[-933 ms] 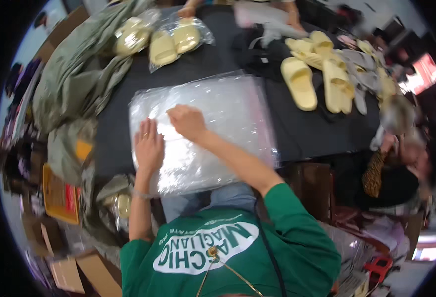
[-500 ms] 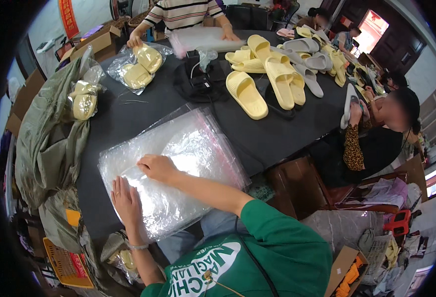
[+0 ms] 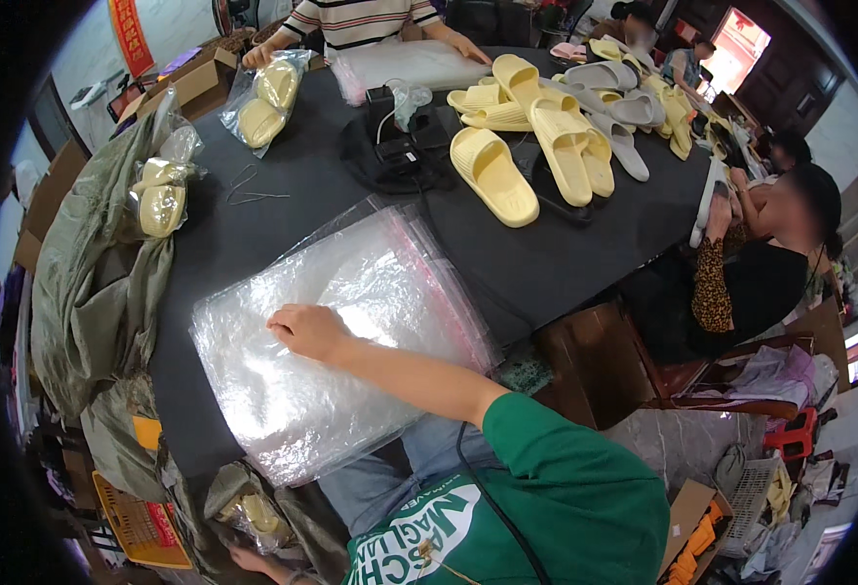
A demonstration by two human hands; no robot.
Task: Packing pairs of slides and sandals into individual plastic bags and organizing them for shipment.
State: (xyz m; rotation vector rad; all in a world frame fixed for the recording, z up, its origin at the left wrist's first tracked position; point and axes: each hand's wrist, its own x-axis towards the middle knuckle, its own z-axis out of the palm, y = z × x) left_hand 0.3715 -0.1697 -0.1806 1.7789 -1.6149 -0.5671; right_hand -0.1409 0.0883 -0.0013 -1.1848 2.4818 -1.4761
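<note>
A stack of clear plastic bags with a pinkish strip along one side lies on the dark table in front of me. My right hand rests on top of it with the fingers curled in; whatever is under the fingertips is hidden. Down past the table's near edge, my left hand is low at the bottom left, fingers stretched out and partly in view, with nothing seen in them. Just above it, yellow slippers in clear plastic sit in the opening of a grey-green cloth sack.
Loose yellow slippers and grey slippers are heaped at the back right. Behind the stack lies a black power adapter with cables. Across the table a person in a striped top touches bagged yellow slippers. Another person sits at right.
My left hand has left the stack of bags and dropped to the lower left, by the sack. My right hand stays on the stack. The bagged slippers across the table have been lifted and turned.
</note>
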